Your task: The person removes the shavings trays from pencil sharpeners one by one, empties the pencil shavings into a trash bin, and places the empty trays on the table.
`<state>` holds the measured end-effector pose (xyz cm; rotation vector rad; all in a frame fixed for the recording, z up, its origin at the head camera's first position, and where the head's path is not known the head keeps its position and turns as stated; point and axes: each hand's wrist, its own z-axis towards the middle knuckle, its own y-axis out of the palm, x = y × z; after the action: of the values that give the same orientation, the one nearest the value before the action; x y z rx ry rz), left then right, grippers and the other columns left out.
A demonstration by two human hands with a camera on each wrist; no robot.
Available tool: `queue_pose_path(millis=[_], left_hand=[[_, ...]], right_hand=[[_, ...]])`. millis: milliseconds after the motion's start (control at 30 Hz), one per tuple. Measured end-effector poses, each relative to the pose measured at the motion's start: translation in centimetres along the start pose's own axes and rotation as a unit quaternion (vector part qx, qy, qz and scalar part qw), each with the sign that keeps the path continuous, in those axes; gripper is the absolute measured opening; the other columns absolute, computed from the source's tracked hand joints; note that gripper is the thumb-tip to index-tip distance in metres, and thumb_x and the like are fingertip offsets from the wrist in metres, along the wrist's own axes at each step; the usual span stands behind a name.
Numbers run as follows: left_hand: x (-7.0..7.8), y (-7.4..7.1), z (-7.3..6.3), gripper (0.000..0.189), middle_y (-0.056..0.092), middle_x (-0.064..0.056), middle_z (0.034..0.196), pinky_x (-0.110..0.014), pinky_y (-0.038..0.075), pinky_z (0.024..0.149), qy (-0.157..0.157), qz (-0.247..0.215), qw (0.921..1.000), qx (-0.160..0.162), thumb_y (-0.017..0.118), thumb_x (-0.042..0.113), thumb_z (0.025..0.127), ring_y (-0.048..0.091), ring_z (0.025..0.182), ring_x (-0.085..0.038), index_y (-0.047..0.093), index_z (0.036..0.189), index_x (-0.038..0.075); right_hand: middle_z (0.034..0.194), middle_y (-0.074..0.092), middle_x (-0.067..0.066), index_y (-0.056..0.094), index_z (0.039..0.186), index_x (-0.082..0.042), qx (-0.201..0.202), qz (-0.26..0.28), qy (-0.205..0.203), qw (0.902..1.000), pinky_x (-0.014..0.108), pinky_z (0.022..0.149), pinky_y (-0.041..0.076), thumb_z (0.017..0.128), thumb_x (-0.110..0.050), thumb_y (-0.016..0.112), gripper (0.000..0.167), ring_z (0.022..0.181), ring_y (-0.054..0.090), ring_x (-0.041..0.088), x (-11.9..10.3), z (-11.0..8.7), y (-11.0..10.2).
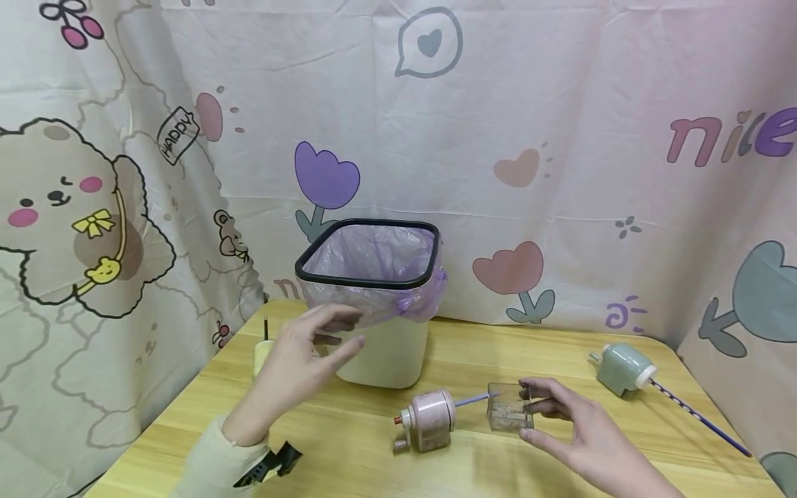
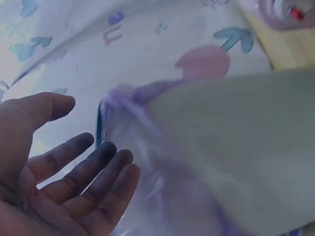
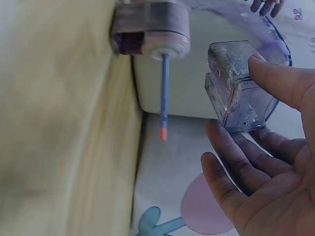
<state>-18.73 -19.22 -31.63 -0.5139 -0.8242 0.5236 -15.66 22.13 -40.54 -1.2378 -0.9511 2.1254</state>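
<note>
My right hand (image 1: 579, 429) grips a clear plastic shavings drawer (image 1: 509, 407) between thumb and fingers, above the table. Grey residue clings to the drawer's walls in the right wrist view. Left of it stands a pink pencil sharpener (image 1: 432, 418), with a blue pencil (image 1: 471, 400) sticking out of its front. A dark slot shows in the sharpener's lower body (image 3: 129, 43) in the right wrist view. My left hand (image 1: 305, 353) hovers before the bin (image 1: 389, 353), its fingers relaxed and holding nothing. In the left wrist view its fingertips overlap the purple bin liner (image 2: 142, 172).
A green pencil sharpener (image 1: 625, 368) holding a dotted pencil (image 1: 697, 413) stands on the right of the wooden table (image 1: 529, 346). Behind my left wrist, a yellow object (image 1: 261, 354) with a dark pencil shows partly. A printed curtain (image 1: 386, 104) hangs behind the table.
</note>
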Motion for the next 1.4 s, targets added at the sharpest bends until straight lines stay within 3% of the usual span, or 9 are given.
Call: queue_pose_path(millis=[167,367,600,700,867,933,1000,1100,1400], left_hand=[[-0.1,-2.2,1.0,0.030,0.080,-0.007,0.113,-0.026,0.066,0.085,0.019,-0.016,0.9977,0.062,0.083,0.012,0.095,0.076,0.097,-0.013,0.076,0.124,0.009],[-0.8,-4.3,2.2,0.024,0.080,-0.008,0.110,-0.013,0.061,0.083,0.014,0.003,0.9933,0.115,0.083,0.014,0.095,0.072,0.094,0.000,0.078,0.119,0.009],[-1.8,-6.0,3.9,0.020,0.079,-0.013,0.109,-0.008,0.058,0.079,0.031,0.064,0.9865,0.148,0.081,0.011,0.095,0.078,0.096,-0.028,0.078,0.114,0.005],[-2.2,-6.7,4.5,0.023,0.078,-0.017,0.110,-0.012,0.061,0.078,0.025,0.093,0.9842,0.148,0.082,0.015,0.095,0.077,0.099,-0.034,0.078,0.115,0.006],[-3.0,-7.4,5.2,0.030,0.077,-0.020,0.117,-0.047,0.067,0.081,0.004,0.127,0.9822,0.138,0.082,0.021,0.094,0.076,0.101,-0.039,0.077,0.121,0.007],[-3.3,-7.6,5.3,0.033,0.075,-0.021,0.120,-0.053,0.067,0.082,-0.005,0.132,0.9829,0.129,0.081,0.022,0.096,0.076,0.101,-0.041,0.076,0.124,0.007],[-3.7,-7.9,5.4,0.036,0.073,-0.022,0.124,-0.054,0.067,0.083,-0.016,0.132,0.9842,0.117,0.080,0.025,0.097,0.075,0.104,-0.042,0.074,0.128,0.006],[-4.3,-8.1,5.5,0.042,0.071,-0.021,0.130,-0.056,0.065,0.087,-0.035,0.143,0.9846,0.095,0.077,0.031,0.099,0.073,0.106,-0.042,0.071,0.133,0.008],[-4.7,-8.0,5.8,0.053,0.066,-0.019,0.144,-0.064,0.047,0.110,-0.087,0.157,0.9829,0.042,0.070,0.042,0.103,0.069,0.117,-0.045,0.063,0.145,0.011]], right_hand=[[0.130,0.075,-0.004,0.062,0.143,-0.020,0.026,0.008,-0.011,0.9996,0.028,0.091,0.063,0.092,-0.034,0.087,0.059,0.104,0.073,-0.001,-0.5,0.9,-1.5],[0.129,0.076,-0.001,0.062,0.143,-0.020,0.044,-0.013,-0.036,0.9983,0.025,0.089,0.063,0.091,-0.031,0.088,0.059,0.104,0.076,0.004,-0.8,1.9,-3.1],[0.122,0.080,0.000,0.060,0.147,-0.020,0.050,-0.041,-0.034,0.9973,0.038,0.092,0.064,0.090,-0.034,0.088,0.066,0.105,0.080,0.022,-1.6,3.1,-4.8],[0.119,0.081,-0.001,0.058,0.150,-0.022,0.039,-0.046,-0.024,0.9979,0.042,0.090,0.063,0.092,-0.037,0.086,0.066,0.107,0.080,0.028,-2.1,3.7,-5.6],[0.121,0.080,0.001,0.056,0.151,-0.022,0.026,-0.047,-0.024,0.9983,0.047,0.089,0.063,0.095,-0.039,0.083,0.065,0.111,0.078,0.031,-3.1,4.8,-6.7],[0.122,0.080,0.001,0.057,0.151,-0.021,0.029,-0.049,-0.034,0.9978,0.047,0.092,0.063,0.095,-0.038,0.083,0.064,0.111,0.078,0.031,-3.4,5.2,-7.0],[0.122,0.080,0.000,0.057,0.151,-0.020,0.033,-0.055,-0.045,0.9969,0.042,0.092,0.062,0.095,-0.037,0.083,0.064,0.111,0.078,0.028,-3.8,5.5,-7.3],[0.122,0.080,0.000,0.057,0.151,-0.019,0.038,-0.064,-0.053,0.9958,0.044,0.093,0.061,0.095,-0.037,0.083,0.065,0.111,0.078,0.027,-4.3,5.8,-7.7],[0.122,0.080,0.001,0.055,0.153,-0.023,0.040,-0.062,-0.062,0.9953,0.048,0.093,0.060,0.096,-0.037,0.083,0.065,0.112,0.077,0.027,-5.7,7.1,-8.7]])
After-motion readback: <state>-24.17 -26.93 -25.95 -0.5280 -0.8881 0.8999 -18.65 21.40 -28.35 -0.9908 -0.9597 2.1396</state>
